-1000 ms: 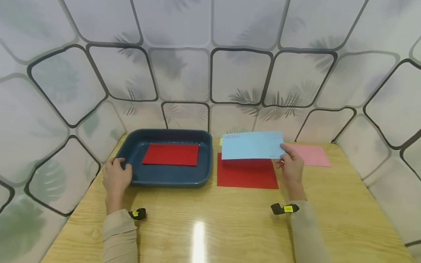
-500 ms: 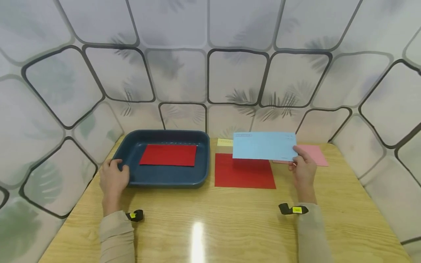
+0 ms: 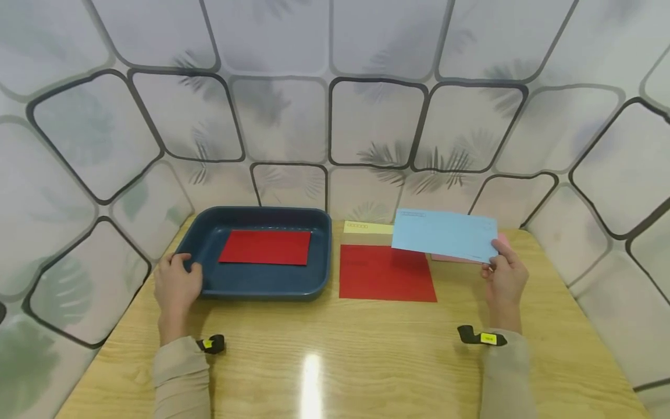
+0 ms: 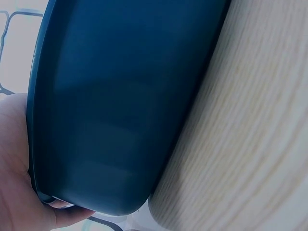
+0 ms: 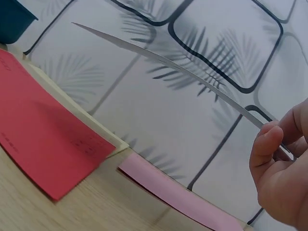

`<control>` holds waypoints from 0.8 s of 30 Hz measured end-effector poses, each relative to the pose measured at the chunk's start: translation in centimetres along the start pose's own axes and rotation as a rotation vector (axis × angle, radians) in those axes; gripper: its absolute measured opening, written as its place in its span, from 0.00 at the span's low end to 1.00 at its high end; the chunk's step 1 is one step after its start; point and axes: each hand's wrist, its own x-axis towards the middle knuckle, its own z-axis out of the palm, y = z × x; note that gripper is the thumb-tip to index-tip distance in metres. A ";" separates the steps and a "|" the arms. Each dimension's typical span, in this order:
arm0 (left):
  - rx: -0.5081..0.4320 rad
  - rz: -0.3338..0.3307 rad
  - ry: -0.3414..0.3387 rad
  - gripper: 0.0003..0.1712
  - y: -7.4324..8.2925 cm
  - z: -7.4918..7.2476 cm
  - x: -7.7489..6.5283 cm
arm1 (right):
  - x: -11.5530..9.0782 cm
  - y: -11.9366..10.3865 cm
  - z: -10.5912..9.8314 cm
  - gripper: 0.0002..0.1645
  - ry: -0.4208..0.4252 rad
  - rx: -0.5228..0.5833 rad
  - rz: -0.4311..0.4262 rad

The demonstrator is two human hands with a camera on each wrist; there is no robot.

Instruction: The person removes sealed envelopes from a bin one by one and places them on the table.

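Pinched by its right end between thumb and fingers of my right hand (image 3: 505,279), a light blue envelope (image 3: 445,235) is held up above the table. The right wrist view shows it nearly edge-on, clear of the envelopes below. My left hand (image 3: 178,285) grips the left rim of a dark blue tray (image 3: 272,279), thumb and fingers around the edge in the left wrist view. Inside that tray lies a red envelope (image 3: 264,247). Another red envelope (image 3: 384,276) lies on the table right of the tray. Behind the blue one, a pink envelope (image 5: 178,192) is mostly hidden in the head view.
A yellow envelope (image 3: 366,228) lies behind the red one at the table's back, partly covered. The patterned wall (image 3: 377,122) rises right behind the wooden table (image 3: 366,349). Black wrist straps (image 3: 481,336) show on both arms.
My right hand has carried the light blue envelope rightward, from over the red envelope to over the pink one, uncovering the yellow envelope. My left hand stays on the tray.
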 end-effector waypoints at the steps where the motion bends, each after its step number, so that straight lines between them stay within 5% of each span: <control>1: 0.001 0.001 0.000 0.27 0.1 0.0 0.0 | 0.1 -0.1 -0.2 0.25 0.007 0.011 0.006; 24: -0.003 0.008 0.021 0.27 0.1 -0.1 -0.2 | 2.0 -1.6 -4.7 0.13 0.274 0.206 0.039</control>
